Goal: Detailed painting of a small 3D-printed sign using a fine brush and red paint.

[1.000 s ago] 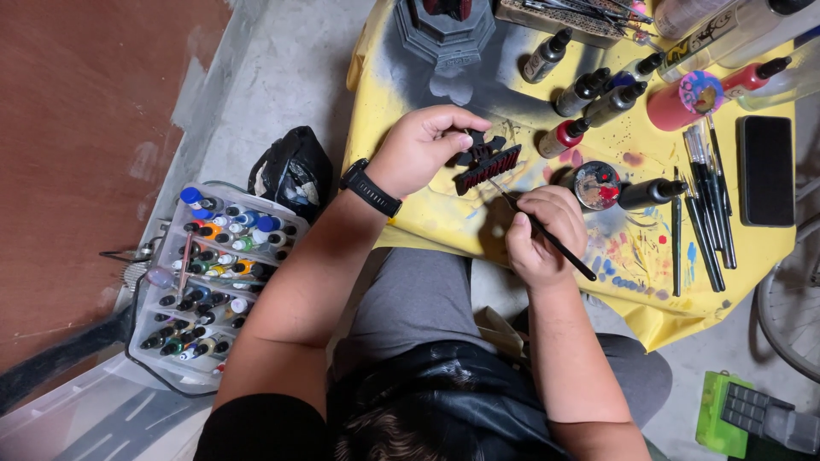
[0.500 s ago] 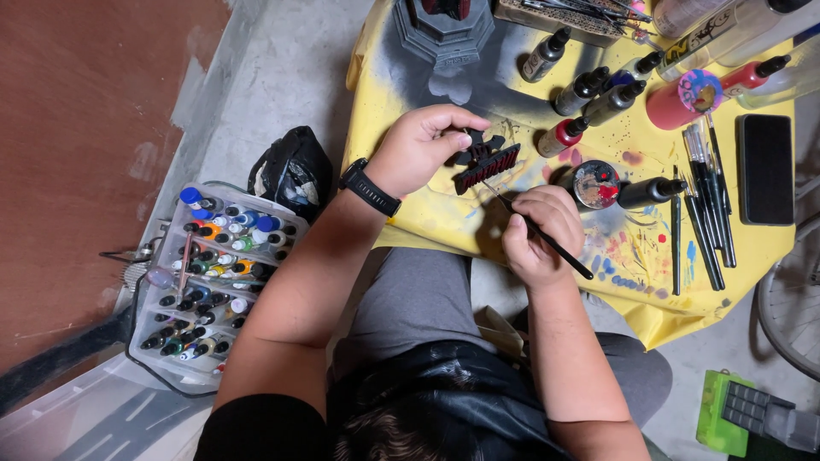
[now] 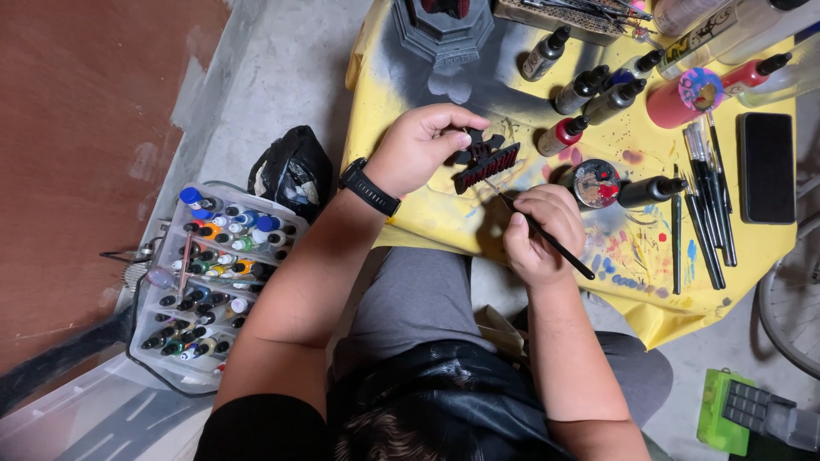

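Note:
My left hand (image 3: pixel 420 145) holds a small black and dark red model part (image 3: pixel 484 160) just above the yellow paint-stained table cover (image 3: pixel 410 205). A black watch (image 3: pixel 368 187) sits on that wrist. My right hand (image 3: pixel 540 230) grips a thin black paintbrush (image 3: pixel 547 242), and the brush tip touches the lower edge of the model part. A small round paint pot (image 3: pixel 595 183) with red and mixed colours lies just right of my right hand.
Several dark dropper bottles (image 3: pixel 589 85) and a row of brushes (image 3: pixel 705 201) lie on the table's right side, with a black phone (image 3: pixel 767 167) beyond. A grey model base (image 3: pixel 444 30) stands at the far edge. A clear box of paint bottles (image 3: pixel 213 277) sits on the floor, left.
My left hand has turned the model part slightly and the brush tip has shifted along its lower edge. Both hands stay in the same place.

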